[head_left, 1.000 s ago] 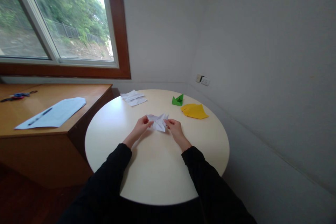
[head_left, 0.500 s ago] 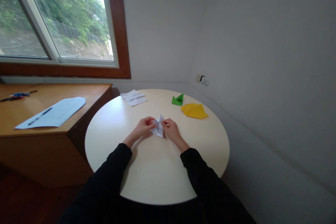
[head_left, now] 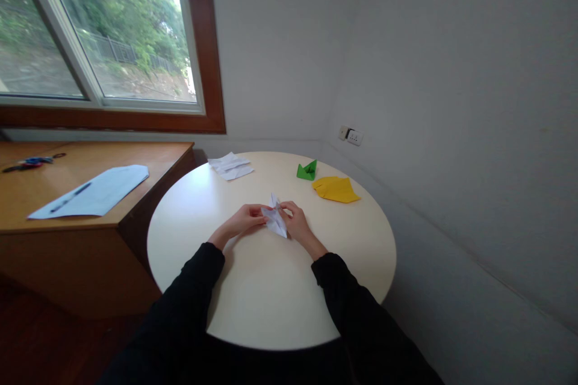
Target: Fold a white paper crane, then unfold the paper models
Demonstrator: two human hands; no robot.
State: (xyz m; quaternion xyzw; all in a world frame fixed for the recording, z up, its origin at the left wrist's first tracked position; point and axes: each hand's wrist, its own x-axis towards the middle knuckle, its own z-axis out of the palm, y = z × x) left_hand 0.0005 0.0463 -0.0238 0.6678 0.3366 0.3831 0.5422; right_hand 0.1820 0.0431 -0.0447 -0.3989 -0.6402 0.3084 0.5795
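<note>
- Between your two hands, near the middle of the round table (head_left: pixel 271 301), sits the white folded paper (head_left: pixel 276 221), a small creased piece pinched from both sides and lifted slightly, its lower tip close to the tabletop.
- Its long axis runs from an upper point, tipped away from you, down to a lower point nearer your right wrist, so it lies slanted rather than square to either forearm.
- Your left hand (head_left: pixel 246 219) comes at it from the left; the fingers are curled in and their tips close on the paper's left edge, thumb side up.
- Your right hand (head_left: pixel 295 221) meets it from the right, just as near; thumb and forefinger are closed on the upper right part, the other fingers tucked behind the sheet where you cannot see them.
- Neither hand is nearer than the other: the fingertips almost meet across the paper.
- Beyond your right hand, well apart, lie a yellow folded paper (head_left: pixel 336 189) and, just past it, a small green folded paper (head_left: pixel 307 171).
- Beyond your left hand, near the far rim, rests a crumpled white sheet (head_left: pixel 230 166).
- Further left, off the table, a wooden desk (head_left: pixel 135 204) carries a pale blue sheet (head_left: pixel 93 192) with a pen (head_left: pixel 70 198) on it.
</note>
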